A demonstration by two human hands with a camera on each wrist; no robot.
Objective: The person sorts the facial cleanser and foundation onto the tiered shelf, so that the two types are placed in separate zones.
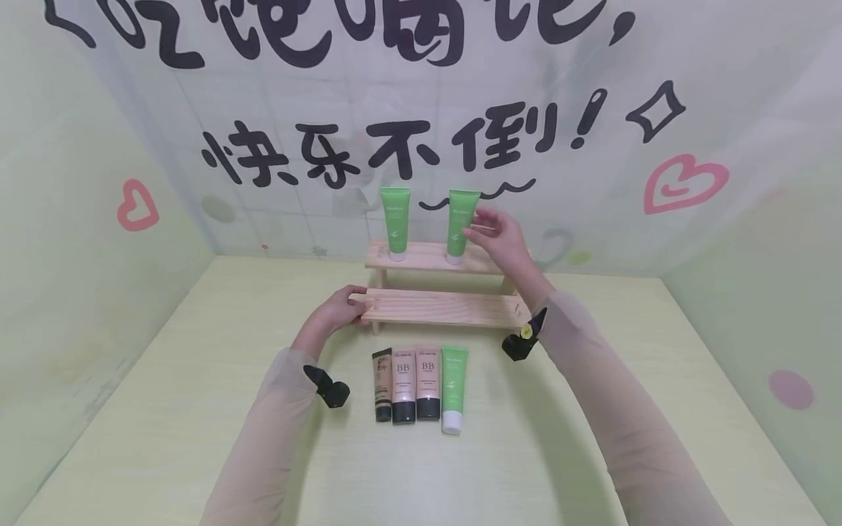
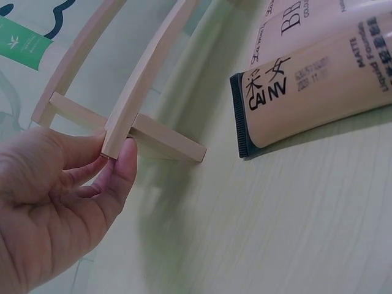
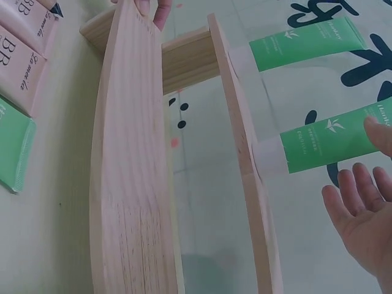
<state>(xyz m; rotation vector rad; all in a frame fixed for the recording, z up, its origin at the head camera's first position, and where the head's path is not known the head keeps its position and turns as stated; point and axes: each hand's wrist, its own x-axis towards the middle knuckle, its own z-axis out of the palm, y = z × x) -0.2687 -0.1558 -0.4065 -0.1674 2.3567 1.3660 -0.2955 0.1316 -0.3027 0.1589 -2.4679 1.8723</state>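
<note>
In the head view, my left hand [image 1: 342,308] holds the left end of the lower board of a two-step wooden rack [image 1: 447,307]. The left wrist view shows the thumb and fingers pinching that board's end [image 2: 113,144]. At the upper step, my right hand [image 1: 501,237] is beside a green tube [image 1: 461,223] standing on its white cap. Its thumb overlaps the tube's edge, while the other fingers are spread apart from it in the right wrist view. A second green tube [image 1: 396,223] stands upright on the same step, to the left.
In front of the rack lie a tan foundation tube [image 1: 382,383], two pink BB tubes [image 1: 404,386] and another green tube [image 1: 453,387], side by side with caps toward me. A printed wall sheet [image 1: 316,219] is behind the rack.
</note>
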